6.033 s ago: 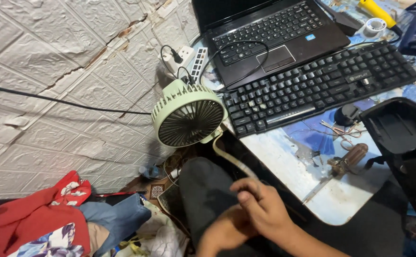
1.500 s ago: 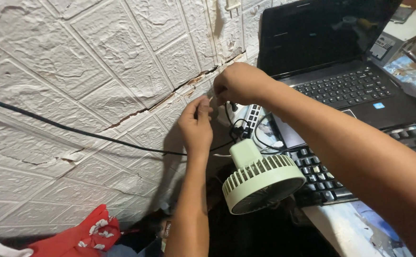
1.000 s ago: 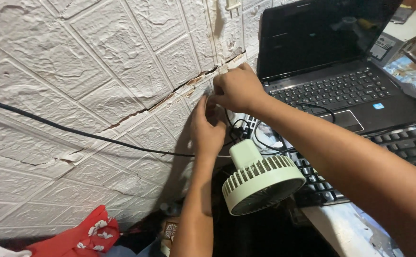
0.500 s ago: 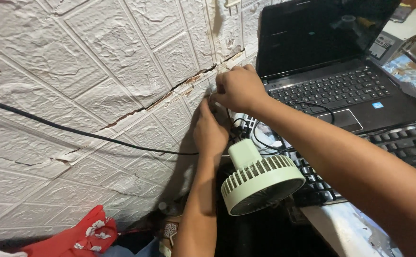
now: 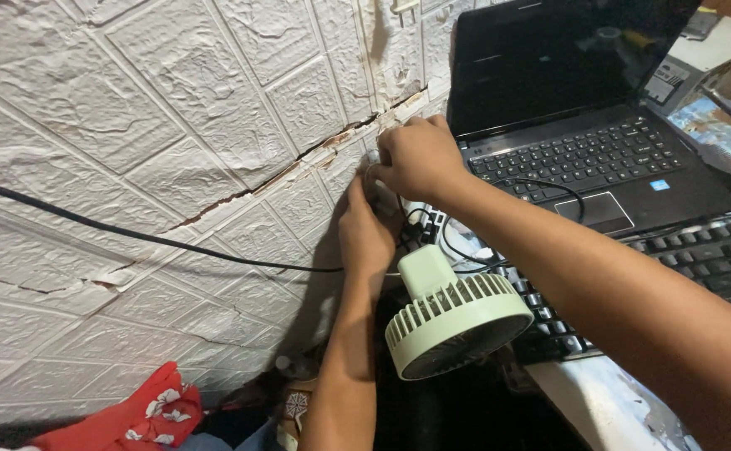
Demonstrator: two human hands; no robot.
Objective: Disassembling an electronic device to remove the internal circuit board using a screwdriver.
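Two hands in view, both the person's own, both reaching to the gap between the white textured wall and the desk edge. Left hand is raised from below, fingers up against the wall beside the white power strip; its grip is hidden, cannot tell whether it holds anything. Right hand comes in from the right, knuckles up, fingers curled narrow as if pinching something small at the wall; the pinched thing is hidden by the hand, cannot tell what it is. The two hands touch or nearly touch each other.

One pale green fan sits just below the hands, grille facing down and out, at the desk edge. One power strip, mostly hidden behind the hands, with thin black cords looped over it and onto the laptop. One black laptop, open, screen dark. One black keyboard in front of it, partly covered by the right forearm. One black cable runs across the wall to the left hand. One red floral cloth at bottom left. One long crack in the wall panels.
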